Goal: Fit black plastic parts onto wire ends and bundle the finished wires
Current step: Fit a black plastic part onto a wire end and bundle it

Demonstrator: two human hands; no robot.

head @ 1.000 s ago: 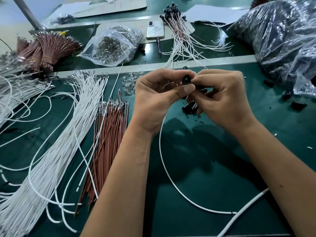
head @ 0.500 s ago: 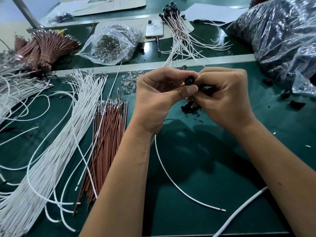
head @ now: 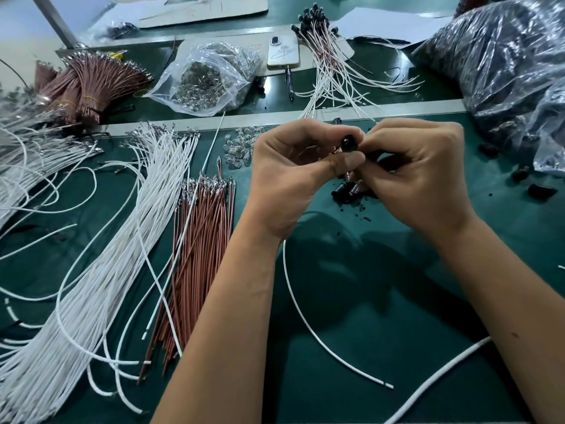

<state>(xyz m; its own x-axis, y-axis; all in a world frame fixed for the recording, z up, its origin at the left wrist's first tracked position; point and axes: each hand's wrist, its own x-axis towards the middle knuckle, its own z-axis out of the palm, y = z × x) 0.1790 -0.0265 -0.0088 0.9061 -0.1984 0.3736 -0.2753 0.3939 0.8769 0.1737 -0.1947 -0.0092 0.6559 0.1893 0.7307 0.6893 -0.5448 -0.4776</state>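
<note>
My left hand [head: 293,175] and my right hand [head: 419,175] meet above the green mat, both pinching a small round black plastic part [head: 348,143] between their fingertips. A white wire [head: 308,325] hangs from under my left hand and curves down across the mat to a free end at the lower right. More black parts [head: 344,191] lie just below my fingers. Loose white wires [head: 122,240] and brown wires [head: 198,240] with metal terminals lie at the left. Finished wires with black parts [head: 324,56] are fanned at the back.
A clear bag of metal terminals [head: 211,78] and a phone [head: 282,52] lie beyond a metal strip. Bundled brown wires [head: 88,84] sit at the back left. A large bag of black parts [head: 504,62] fills the right. Small glass bulbs [head: 240,145] lie near my left hand.
The white wire's free end has slid up and left across the mat as it is drawn toward my hands. Both hands stay on the black part.
</note>
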